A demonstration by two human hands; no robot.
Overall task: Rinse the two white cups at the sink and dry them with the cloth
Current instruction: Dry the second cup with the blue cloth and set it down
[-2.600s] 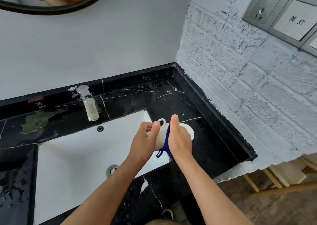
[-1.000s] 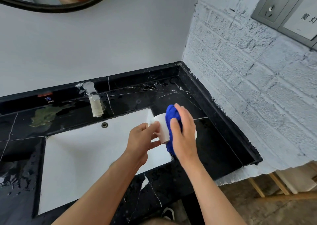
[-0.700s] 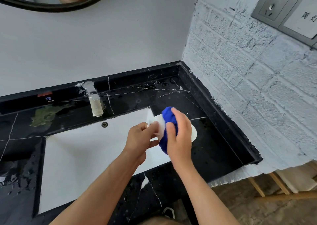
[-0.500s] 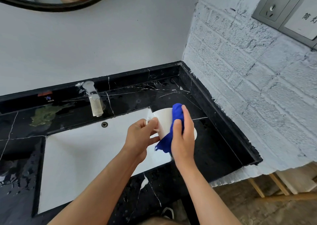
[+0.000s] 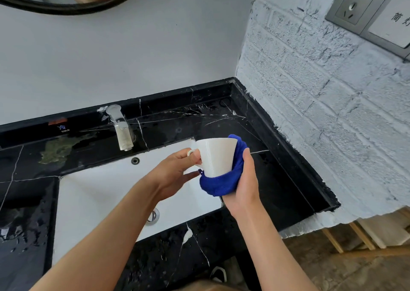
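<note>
Head view: your left hand pinches the white ceramic cup's handle over the white sink's right edge; your right hand wraps the blue cloth around its base, seemingly gripping.

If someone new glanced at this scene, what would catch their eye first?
Most likely the bright blue cloth, cupped by the right hand under a white cup over the sink's right side. The left hand pinches the cup's handle, with the tap behind on the black counter.
</note>
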